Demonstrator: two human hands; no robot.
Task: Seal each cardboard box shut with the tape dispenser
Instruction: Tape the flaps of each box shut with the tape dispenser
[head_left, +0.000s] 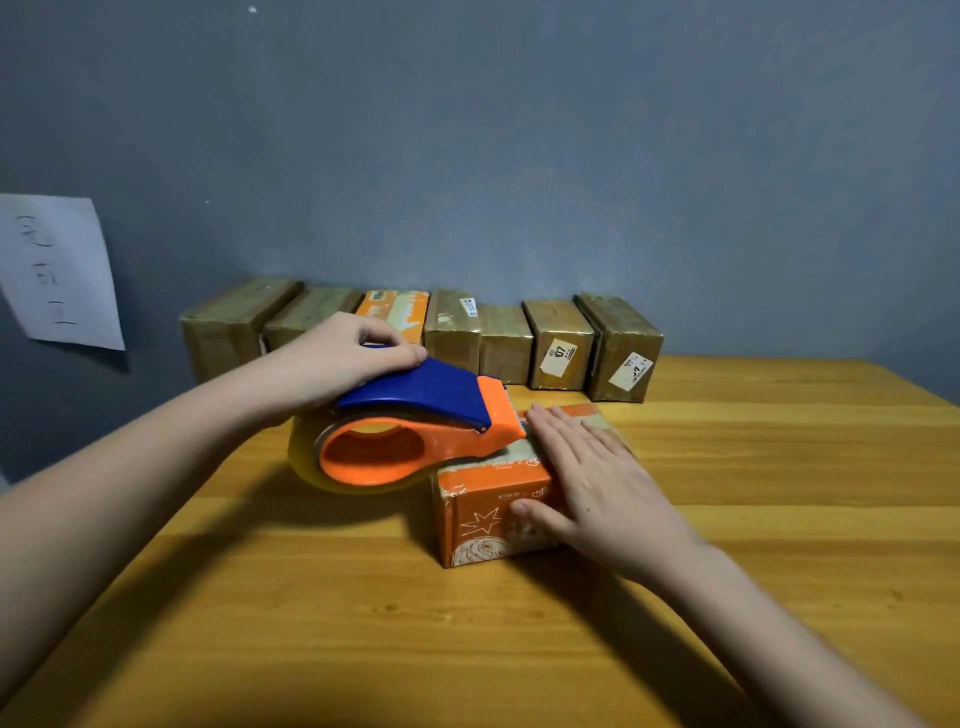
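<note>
Orange cardboard box (493, 514), on the counter (779, 467): flat, open right hand (592, 483) steadies its top while left hand (348, 353) grips the tape dispenser (415, 426), nose against the lid, apparently laying tape.

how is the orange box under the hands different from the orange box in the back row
The orange printed cardboard box stands alone on the wooden table, with the right hand flat on top and the blue-and-orange tape dispenser at its top. The orange box in the back row is wedged between brown boxes at the wall, untouched. Both are orange with pale print.
</note>
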